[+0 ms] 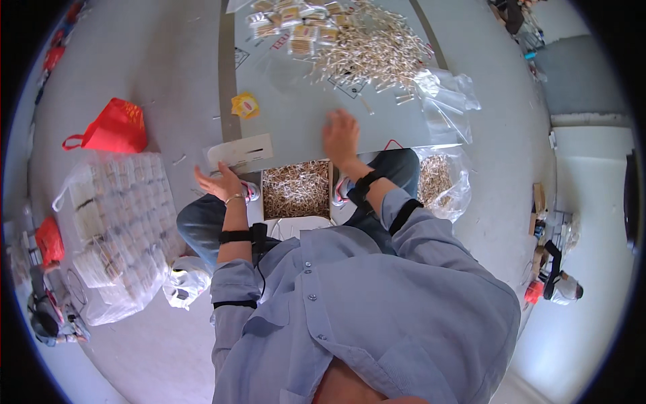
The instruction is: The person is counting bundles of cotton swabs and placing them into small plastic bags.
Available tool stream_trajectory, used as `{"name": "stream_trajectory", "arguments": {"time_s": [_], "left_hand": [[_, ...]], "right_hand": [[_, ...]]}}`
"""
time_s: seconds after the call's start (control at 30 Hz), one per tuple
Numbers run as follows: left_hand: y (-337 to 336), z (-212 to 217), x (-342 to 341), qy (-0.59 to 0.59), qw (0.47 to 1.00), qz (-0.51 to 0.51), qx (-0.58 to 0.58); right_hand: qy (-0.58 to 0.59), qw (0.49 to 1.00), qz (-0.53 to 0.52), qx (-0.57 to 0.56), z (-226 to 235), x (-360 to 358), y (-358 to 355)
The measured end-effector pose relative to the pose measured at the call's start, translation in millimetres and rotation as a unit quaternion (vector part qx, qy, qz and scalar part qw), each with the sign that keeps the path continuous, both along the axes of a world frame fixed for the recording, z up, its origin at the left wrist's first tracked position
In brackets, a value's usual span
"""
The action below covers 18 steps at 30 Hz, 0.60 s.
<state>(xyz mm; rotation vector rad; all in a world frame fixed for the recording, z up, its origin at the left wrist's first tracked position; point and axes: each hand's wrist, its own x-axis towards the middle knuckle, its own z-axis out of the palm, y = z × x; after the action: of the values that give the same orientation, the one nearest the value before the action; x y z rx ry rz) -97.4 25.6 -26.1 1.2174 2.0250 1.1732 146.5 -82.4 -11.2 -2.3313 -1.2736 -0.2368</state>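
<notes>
- Right hand (341,137): centre of the frame, slightly above the middle. It lies palm down on the grey table top (296,114), fingers spread wide, nothing visibly in its grasp. The image of the hand is blurred.
- Left hand (219,182): left of centre, off the near edge of the table. Palm turned up, fingers open wide, empty. A thin bracelet sits at the wrist.
- White card (240,151): just above the left hand, at the table's near left corner, close to the fingertips; contact cannot be confirmed.
- Pile of small pale sticks (370,50): top centre of the frame, on the table, well beyond the right hand.
- Small packets (296,23): top centre, just left of the stick pile.
- Clear plastic bags (447,97): upper right, at the table's right side, near the stick pile.
- Yellow packet (245,105): on the table, upper left of the right hand.
- Box of loose sticks (296,190): centre of the frame, below the table edge, between the person's knees.
- Red bag (111,128): on the floor, upper left.
</notes>
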Motion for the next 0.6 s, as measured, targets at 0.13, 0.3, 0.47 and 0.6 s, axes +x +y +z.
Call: {"name": "stream_trajectory", "arguments": {"time_s": [0.13, 0.3, 0.47, 0.6], "left_hand": [[-18.5, 29.2, 13.3, 0.299, 0.93, -0.205, 0.06], [-24.9, 26.4, 35.4, 0.334, 0.868, -0.348, 0.117], [-24.6, 32.4, 45.2, 0.347, 0.8, -0.484, 0.071], [-8.9, 19.7, 35.0, 0.339, 0.783, -0.516, 0.069]], "right_hand": [[0.062, 0.982, -0.177, -0.029, 12.6, 64.5, -8.3], [0.087, 0.987, -0.134, -0.003, -3.1, 89.4, -10.3], [0.103, 0.994, -0.028, -0.023, -11.2, 37.7, 1.2], [0.091, 0.983, 0.13, -0.094, -7.7, 31.0, 24.8]]}}
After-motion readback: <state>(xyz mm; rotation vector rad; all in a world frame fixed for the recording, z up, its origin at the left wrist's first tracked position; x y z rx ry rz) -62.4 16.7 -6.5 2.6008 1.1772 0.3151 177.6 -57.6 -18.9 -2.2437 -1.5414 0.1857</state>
